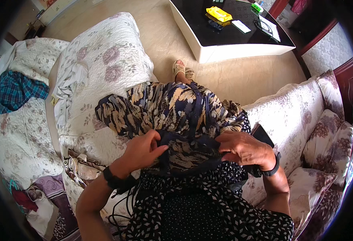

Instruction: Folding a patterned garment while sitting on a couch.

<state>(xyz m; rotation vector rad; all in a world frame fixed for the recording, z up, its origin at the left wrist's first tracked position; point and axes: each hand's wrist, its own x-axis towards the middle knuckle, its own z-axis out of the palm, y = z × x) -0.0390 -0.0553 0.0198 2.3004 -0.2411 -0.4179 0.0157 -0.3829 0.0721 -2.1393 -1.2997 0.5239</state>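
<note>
A patterned navy, tan and brown shirt lies spread over my lap, its dark button placket running away from me. My left hand pinches the dark edge near the collar between thumb and fingers. On the other side of the neck opening, my right hand grips the same dark band. Between the two hands the inside of the shirt shows. One sleeve reaches out to the left over the sofa cover. Both my wrists wear black bands.
I sit on a sofa with a quilted floral cover. A phone lies by my right hand, cushions beyond it. White cloth and a teal plaid garment lie left. A black-topped table holds a yellow packet. Black cables lie near my left elbow.
</note>
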